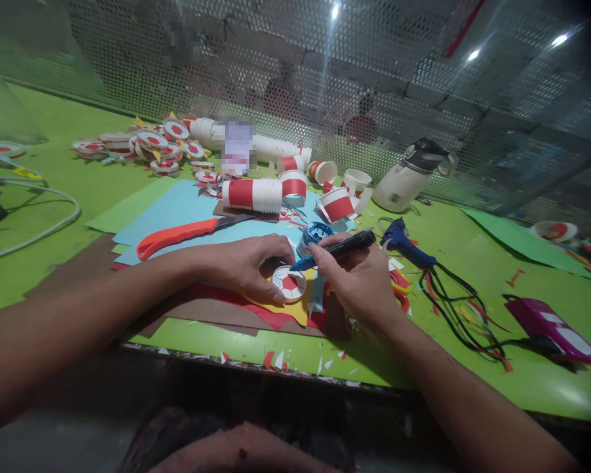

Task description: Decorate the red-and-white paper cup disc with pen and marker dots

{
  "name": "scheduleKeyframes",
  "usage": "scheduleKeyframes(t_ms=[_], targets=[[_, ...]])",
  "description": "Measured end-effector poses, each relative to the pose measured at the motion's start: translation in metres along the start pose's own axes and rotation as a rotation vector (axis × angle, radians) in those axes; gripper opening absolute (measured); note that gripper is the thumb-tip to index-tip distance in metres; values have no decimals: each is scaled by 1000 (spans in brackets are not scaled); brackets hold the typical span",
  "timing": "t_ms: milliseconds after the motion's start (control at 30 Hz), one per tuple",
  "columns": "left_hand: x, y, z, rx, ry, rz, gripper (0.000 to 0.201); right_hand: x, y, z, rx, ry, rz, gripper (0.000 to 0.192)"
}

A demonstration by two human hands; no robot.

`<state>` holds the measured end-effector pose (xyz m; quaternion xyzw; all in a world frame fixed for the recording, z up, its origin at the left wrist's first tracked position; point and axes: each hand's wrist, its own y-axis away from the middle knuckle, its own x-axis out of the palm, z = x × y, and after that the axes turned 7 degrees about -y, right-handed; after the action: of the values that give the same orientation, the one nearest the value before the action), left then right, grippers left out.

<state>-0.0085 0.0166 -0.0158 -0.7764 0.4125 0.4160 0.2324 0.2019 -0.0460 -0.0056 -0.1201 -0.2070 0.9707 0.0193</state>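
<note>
My left hand (253, 266) is closed on a small round white paper disc (295, 291) with a red centre patch and dark dots, its thumb and fingers around the edge. In my right hand (362, 279) is a black marker (352, 244) with a blue front end, whose tip meets or hovers just over the disc; I cannot tell which. Right behind the marker stands a small jar (314, 231) smeared with blue. Under the disc lie a yellow paper piece (299, 314) and red, brown and blue sheets.
An orange-handled knife (177, 236) lies left of the jar, below red-and-white paper cups (251, 196). Finished-looking round paper pieces (152, 141) are heaped at the back left. To the right are a blue glue gun (406, 243), its black cord, a purple box (554, 328) and a bottle (408, 177).
</note>
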Motion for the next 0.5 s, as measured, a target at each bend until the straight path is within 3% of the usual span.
scheduleKeyframes(t_ms=[500], targets=[[-2, -1, -2, 32, 3, 3, 48, 2, 2, -4, -53, 59, 110, 22]])
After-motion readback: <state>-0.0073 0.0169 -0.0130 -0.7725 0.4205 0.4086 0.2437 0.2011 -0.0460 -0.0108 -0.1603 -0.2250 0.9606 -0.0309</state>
